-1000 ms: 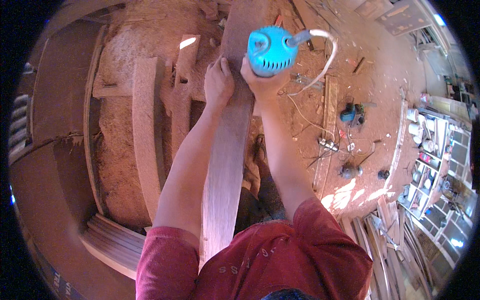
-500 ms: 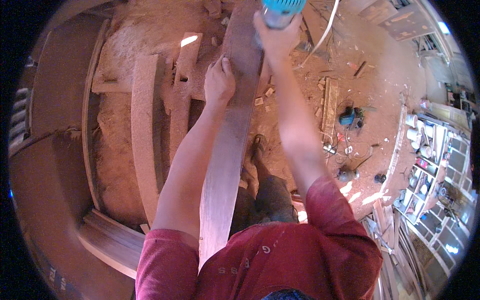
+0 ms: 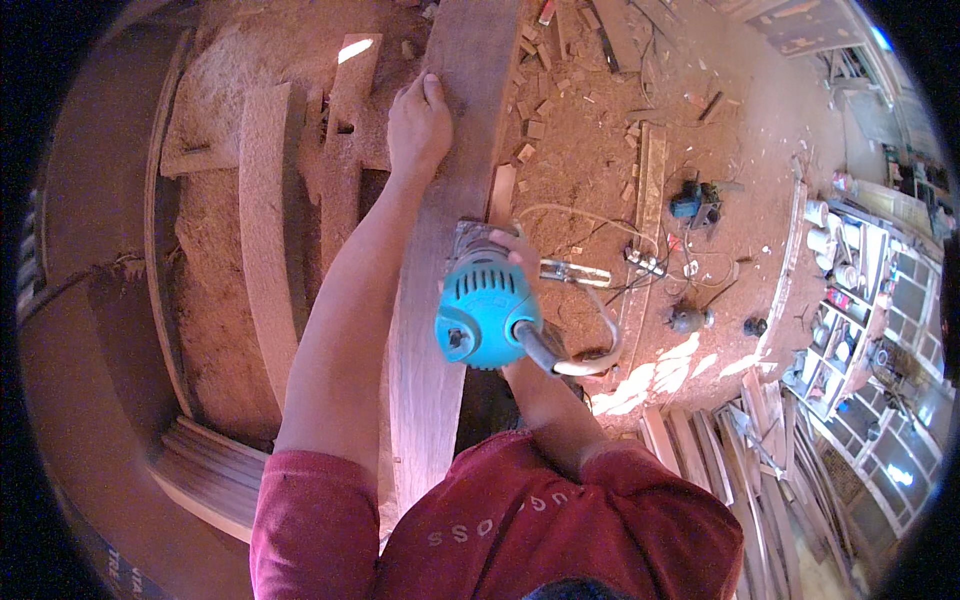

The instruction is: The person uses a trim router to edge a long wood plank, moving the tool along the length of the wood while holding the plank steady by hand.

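Note:
A long wooden board (image 3: 430, 400) runs away from my body, bending slightly with the lens. My left hand (image 3: 420, 125) is closed over its left edge, thumb on top and the other fingers partly hidden. Down at the right edge, my right hand (image 3: 514, 246) wraps round a teal corded trim router (image 3: 488, 310). The router's metal base rests on the board, and its body hides most of that hand. Its pale cord (image 3: 590, 362) leaves the housing and loops off to the right.
Dusty timber beams (image 3: 268, 220) lie left of the board. Wood offcuts (image 3: 535, 130) litter the dusty floor. Farther right sit another teal power tool (image 3: 692, 204), a power strip (image 3: 645, 262) and a crowded shelf (image 3: 840, 335). Wood strips (image 3: 740, 480) are piled at lower right.
My right hand has drawn the router from the far end of the board back close to my body. The left hand stays on the left edge; the view has shifted slightly.

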Demonstrator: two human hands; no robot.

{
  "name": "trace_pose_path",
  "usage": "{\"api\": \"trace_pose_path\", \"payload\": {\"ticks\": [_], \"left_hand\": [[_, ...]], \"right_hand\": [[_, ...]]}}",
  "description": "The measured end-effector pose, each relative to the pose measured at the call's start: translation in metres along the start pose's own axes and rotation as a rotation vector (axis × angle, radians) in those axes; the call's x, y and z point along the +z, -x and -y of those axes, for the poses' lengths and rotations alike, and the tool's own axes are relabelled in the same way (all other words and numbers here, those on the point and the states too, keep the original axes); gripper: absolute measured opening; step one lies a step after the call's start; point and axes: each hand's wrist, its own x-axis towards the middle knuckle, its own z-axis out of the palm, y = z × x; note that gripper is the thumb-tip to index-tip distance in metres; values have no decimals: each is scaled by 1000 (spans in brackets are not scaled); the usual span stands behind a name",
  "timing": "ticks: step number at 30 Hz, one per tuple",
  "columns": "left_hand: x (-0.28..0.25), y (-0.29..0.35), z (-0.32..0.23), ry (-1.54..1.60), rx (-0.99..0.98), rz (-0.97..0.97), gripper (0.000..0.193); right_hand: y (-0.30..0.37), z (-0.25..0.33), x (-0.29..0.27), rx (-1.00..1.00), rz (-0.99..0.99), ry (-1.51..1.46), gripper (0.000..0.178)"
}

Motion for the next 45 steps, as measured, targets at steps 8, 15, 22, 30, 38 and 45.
{"api": "trace_pose_path", "payload": {"ticks": [8,15,22,30,38,45], "left_hand": [[4,-2,0,1,-23,52,51],[0,-2,-3,59,-53,73,51],[-3,-4,-6,85,-52,69,49],[-9,-7,-9,79,-102,128,48],[-15,-10,-21,89,-188,162,45],[-16,-14,-22,84,-182,177,44]], "right_hand": [[-110,-28,-2,-86,-148,268,35],[-223,99,-6,-75,-361,-233,60],[-312,102,-20,-470,-517,128,72],[-411,87,-34,-648,-671,317,92],[-488,80,-47,-578,-626,260,103],[-570,56,-64,-656,-607,197,108]]}}
